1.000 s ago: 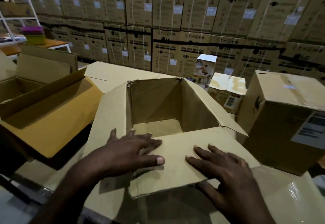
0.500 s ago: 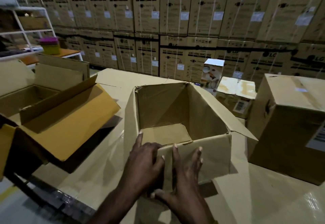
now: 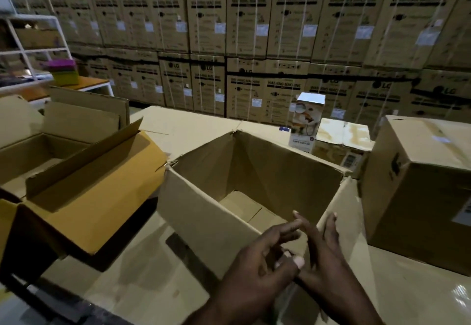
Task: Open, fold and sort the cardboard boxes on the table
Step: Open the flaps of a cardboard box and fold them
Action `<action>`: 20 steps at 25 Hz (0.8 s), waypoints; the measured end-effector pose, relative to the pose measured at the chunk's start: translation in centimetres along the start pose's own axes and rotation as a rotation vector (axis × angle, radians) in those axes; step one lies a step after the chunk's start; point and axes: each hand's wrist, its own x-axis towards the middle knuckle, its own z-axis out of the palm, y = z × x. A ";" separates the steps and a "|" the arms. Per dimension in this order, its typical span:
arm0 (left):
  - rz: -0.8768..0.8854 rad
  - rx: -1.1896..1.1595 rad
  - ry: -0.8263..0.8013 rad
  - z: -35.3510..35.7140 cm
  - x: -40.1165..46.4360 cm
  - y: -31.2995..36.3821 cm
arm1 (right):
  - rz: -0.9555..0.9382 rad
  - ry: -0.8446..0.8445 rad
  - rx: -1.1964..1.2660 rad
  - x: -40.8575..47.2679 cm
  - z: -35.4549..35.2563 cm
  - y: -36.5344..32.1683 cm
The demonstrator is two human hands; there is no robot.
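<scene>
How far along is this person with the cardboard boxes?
Early on, it seems. Done: the box on the left stands open. In hand: the left hand and right hand are at the near wall of the open middle box. Left: the taped box on the right is shut, and no flattened, sorted stack is clearly visible.

The scene is dim and warm-toned, with grain in the dark areas. Toward 5 o'clock the glossy table (image 3: 433, 296) shows a bright patch of glare, so light falls from above on that side. The open box (image 3: 254, 179) has a shaded interior and throws a dark shadow toward 8 o'clock. The stacked cartons (image 3: 280, 31) from 10 to 2 o'clock curve outward from wide-angle distortion, their print soft. Both hands near 6 o'clock look slightly smeared. The corner at 7 o'clock is nearly black.
</scene>
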 end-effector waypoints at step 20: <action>0.063 0.624 0.185 -23.3 6.9 -11.3 | 0.394 0.643 -0.045 -0.2 3.9 -3.3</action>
